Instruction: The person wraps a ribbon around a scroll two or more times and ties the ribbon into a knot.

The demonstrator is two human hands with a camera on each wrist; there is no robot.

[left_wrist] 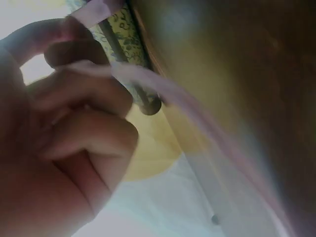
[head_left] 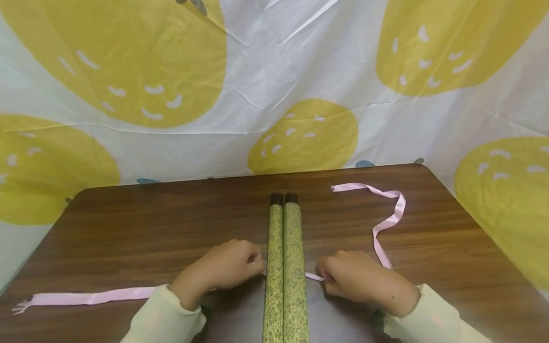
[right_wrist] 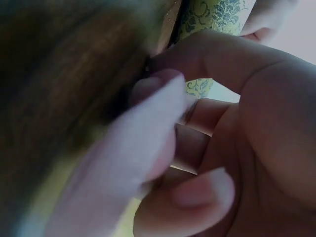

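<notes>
Two rolls of yellow-green, flower-patterned cloth, a left roll point(head_left: 275, 267) and a right roll point(head_left: 293, 257), lie side by side like a rolled scroll, with dark knobs at their far ends. To their left, my left hand point(head_left: 229, 264) pinches a pink ribbon point(left_wrist: 168, 89) close against the left roll. On the other side my right hand point(head_left: 353, 276) grips the ribbon point(head_left: 315, 276) a little away from the right roll. Between the hands the ribbon is hidden at the rolls, seemingly passing beneath them. In the right wrist view, the ribbon point(right_wrist: 133, 133) runs out between curled fingers.
One loose ribbon tail point(head_left: 94, 297) stretches left with a frayed end; the other tail point(head_left: 394, 216) winds toward the back right. Everything lies on a dark wood-grain table point(head_left: 171, 214). Behind it hangs a white curtain point(head_left: 266, 76) with large yellow fruit shapes.
</notes>
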